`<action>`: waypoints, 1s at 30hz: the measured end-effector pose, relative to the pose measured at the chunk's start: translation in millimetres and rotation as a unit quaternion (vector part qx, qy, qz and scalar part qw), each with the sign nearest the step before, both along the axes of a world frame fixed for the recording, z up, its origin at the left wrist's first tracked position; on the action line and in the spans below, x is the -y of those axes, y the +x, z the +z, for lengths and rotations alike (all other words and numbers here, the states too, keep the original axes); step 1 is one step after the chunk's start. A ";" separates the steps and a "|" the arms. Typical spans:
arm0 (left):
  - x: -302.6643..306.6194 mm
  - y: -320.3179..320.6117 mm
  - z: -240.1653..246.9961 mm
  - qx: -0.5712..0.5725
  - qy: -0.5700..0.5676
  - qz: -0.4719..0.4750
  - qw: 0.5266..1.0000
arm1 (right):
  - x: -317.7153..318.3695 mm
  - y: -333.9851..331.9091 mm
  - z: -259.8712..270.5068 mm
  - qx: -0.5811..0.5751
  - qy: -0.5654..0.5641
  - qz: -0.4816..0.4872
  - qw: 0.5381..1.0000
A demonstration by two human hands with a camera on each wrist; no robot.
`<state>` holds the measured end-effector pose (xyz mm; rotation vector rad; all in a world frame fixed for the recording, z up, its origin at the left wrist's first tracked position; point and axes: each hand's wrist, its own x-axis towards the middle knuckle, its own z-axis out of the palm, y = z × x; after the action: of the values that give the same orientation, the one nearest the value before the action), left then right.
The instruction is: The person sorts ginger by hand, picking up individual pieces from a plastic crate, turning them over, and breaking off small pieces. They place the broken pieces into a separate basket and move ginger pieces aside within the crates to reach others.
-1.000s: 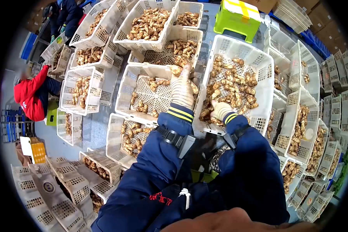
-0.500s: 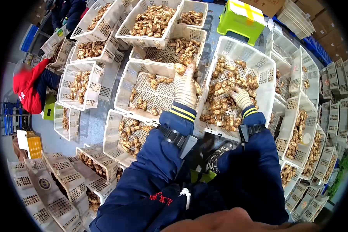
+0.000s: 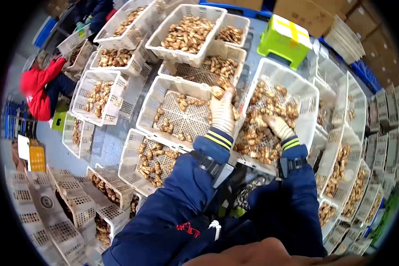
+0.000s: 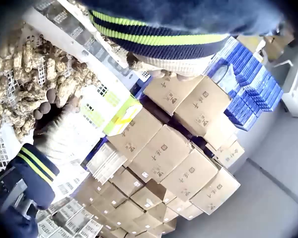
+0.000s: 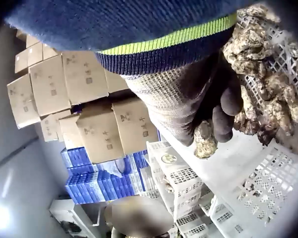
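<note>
My left hand (image 3: 221, 116), in a pale striped glove, grips stubby brown-and-cream mushrooms; one mushroom (image 3: 218, 91) shows at its thumb side. It hovers by the right wall of a sparsely filled white crate (image 3: 151, 104). In the left wrist view the sleeve hides most of this hand. My right hand (image 3: 279, 127) reaches into the larger white crate (image 3: 312, 91), over a spread of mushrooms (image 3: 270, 104). Up close in the right wrist view, its dark-palmed glove pinches a small mushroom (image 5: 205, 141) between thumb and fingers.
Mushroom-filled crates (image 3: 188, 33) are stacked beyond my left hand. More crates (image 3: 341, 155) line the right side, and a lime-green stool (image 3: 284, 41) stands ahead. Cardboard boxes (image 3: 303, 17) rise at the back. A person in a red jacket (image 3: 44, 86) sits at far left.
My right hand has moved from the larger crate's near-left end toward its middle, among the mushrooms. My left hand keeps its mushrooms by the sparse crate. The head view has shifted slightly.
</note>
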<state>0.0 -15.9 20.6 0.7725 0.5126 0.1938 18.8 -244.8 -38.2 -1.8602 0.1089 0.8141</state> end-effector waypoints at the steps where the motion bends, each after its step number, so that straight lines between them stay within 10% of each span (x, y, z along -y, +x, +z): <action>1: -2.1 1.3 -3.1 -0.016 -0.001 0.003 1.000 | 2.3 4.2 -15.8 0.014 -0.010 0.045 0.999; 5: -9.8 4.8 -9.7 -0.038 0.010 0.074 0.996 | -18.5 58.4 -7.0 0.189 -0.201 0.305 0.911; 10: -17.8 11.7 -18.3 -0.084 -0.006 0.097 0.992 | -105.8 83.5 83.5 0.332 0.171 0.043 0.927; 13: -17.0 10.7 -13.1 -0.086 -0.007 0.111 0.990 | -113.1 81.6 93.7 0.334 0.191 0.013 0.923; 20: -19.3 3.2 5.6 -0.093 -0.020 0.082 0.992 | -62.3 31.3 23.4 0.179 0.026 0.036 0.983; 30: -9.6 5.0 -6.1 -0.034 -0.001 0.091 0.995 | 22.8 -26.1 -64.4 0.166 -0.336 0.257 0.891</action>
<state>5.0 -6.3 14.6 0.7321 0.6485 0.3354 -7.3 -267.6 -102.6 -2.7297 -0.3858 0.8549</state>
